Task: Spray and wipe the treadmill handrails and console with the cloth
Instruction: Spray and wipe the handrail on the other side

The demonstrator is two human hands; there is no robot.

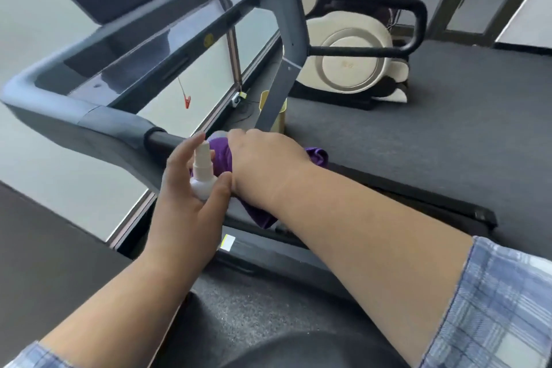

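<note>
the right hand hides most of the purple cloth and the handrail beneath.

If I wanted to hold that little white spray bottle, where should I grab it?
Grab the small white plastic spray bottle round its rounded body, below the narrow neck, coming from the side. It stands upright, so the left hand holds it that way, leaving the nozzle free.

Bottle left of cloth

sleeves: blue-grey plaid (short, rolled above elbows) | forearms: bare | hands: no gloves
</note>
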